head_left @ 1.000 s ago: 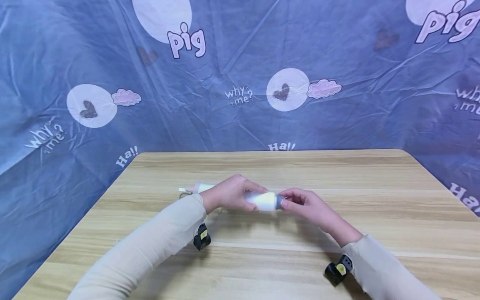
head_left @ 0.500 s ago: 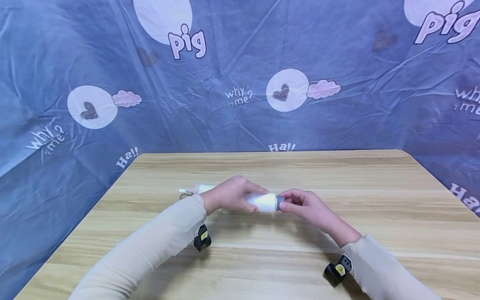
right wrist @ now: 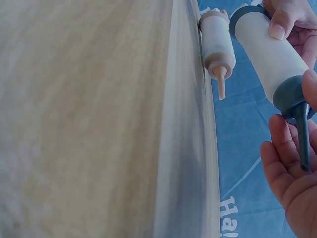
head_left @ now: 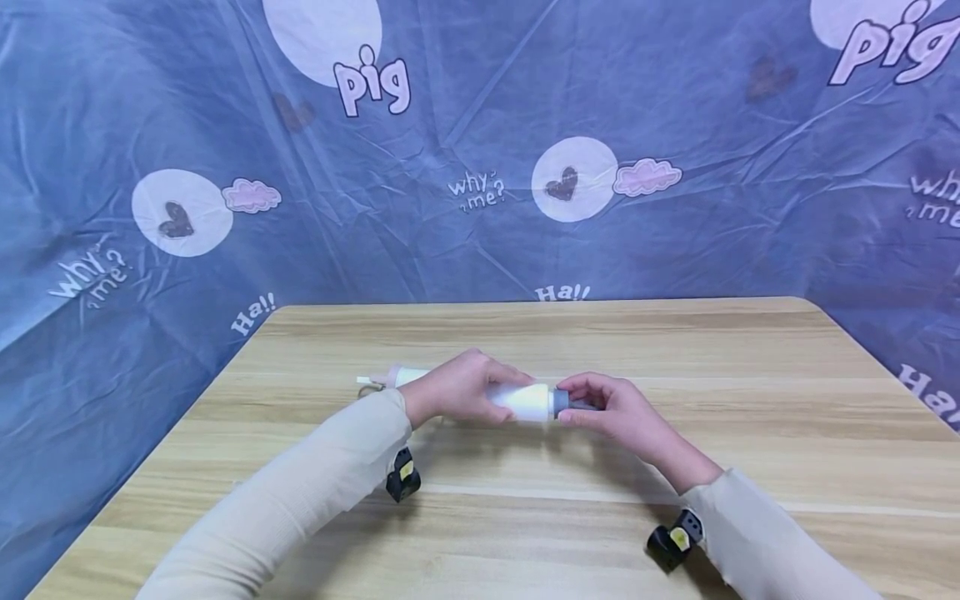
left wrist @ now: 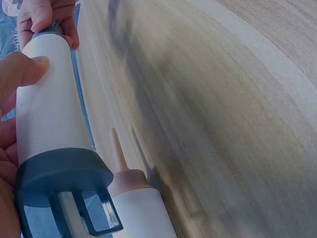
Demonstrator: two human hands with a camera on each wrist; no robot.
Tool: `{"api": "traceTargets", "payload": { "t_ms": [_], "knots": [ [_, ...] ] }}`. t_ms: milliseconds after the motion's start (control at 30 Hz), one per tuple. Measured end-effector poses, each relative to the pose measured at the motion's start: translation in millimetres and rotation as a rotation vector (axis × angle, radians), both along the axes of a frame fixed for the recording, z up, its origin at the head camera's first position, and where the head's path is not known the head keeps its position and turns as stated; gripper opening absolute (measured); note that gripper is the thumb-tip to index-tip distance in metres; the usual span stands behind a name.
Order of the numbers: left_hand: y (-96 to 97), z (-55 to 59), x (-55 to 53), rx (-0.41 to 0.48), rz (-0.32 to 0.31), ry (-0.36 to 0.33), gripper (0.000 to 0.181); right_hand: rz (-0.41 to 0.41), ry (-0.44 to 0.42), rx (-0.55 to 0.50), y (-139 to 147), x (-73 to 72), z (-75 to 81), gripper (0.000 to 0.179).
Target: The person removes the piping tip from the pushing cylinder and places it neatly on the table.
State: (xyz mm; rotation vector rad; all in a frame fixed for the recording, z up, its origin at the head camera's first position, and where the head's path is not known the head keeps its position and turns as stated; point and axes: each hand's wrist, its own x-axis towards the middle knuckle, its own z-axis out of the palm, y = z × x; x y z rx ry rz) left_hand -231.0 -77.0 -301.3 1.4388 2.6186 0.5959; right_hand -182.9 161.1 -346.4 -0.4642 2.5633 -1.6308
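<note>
My left hand [head_left: 465, 387] grips the white barrel of a hand pump [head_left: 534, 402], held lengthwise across the table. Its thumb lies along the barrel in the left wrist view, near the dark blue-grey collar [left wrist: 64, 171] and handle end. At the pump's other end, my right hand [head_left: 615, 408] has thumb and fingers around the blue-grey front cap [right wrist: 289, 94]. The tapered nozzle [right wrist: 302, 136] points into the right palm. A second white pump with pinkish caps [right wrist: 218, 39] lies on the table beyond the left hand, partly hidden by it in the head view.
The light wood table [head_left: 495, 517] carries both pumps. Behind it hangs a blue printed cloth [head_left: 450, 250], which also runs along the left and right sides. A small black camera [head_left: 403, 475] sits on the left wrist and another [head_left: 675, 542] on the right.
The right fingers and thumb have shifted slightly on the front cap, and more of the nozzle shows between them. The left hand and both pumps stay in place.
</note>
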Motion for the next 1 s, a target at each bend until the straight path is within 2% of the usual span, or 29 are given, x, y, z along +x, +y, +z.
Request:
{"api": "traceTargets", "payload": {
  "t_ms": [333, 633, 767, 1000],
  "knots": [
    [0.8, 1.9, -3.7, 0.015, 0.016, -0.010, 0.048, -0.008, 0.009, -0.024, 4.8, -3.5, 1.0, 0.043],
    [0.6, 5.6, -8.3, -0.027, 0.062, 0.035, 0.049, -0.010, 0.005, -0.020, 8.7, -5.3, 1.0, 0.043],
    [-1.5, 7.9, -10.2, -0.016, 0.086, 0.048, 0.051, -0.009, 0.004, -0.014, 9.4, -5.4, 0.9, 0.043],
    [-11.9, 9.3, -19.6, 0.009, 0.084, 0.092, 0.048, -0.004, 0.005, -0.005, 10.9, -4.6, 1.9, 0.044]
  ]
}}
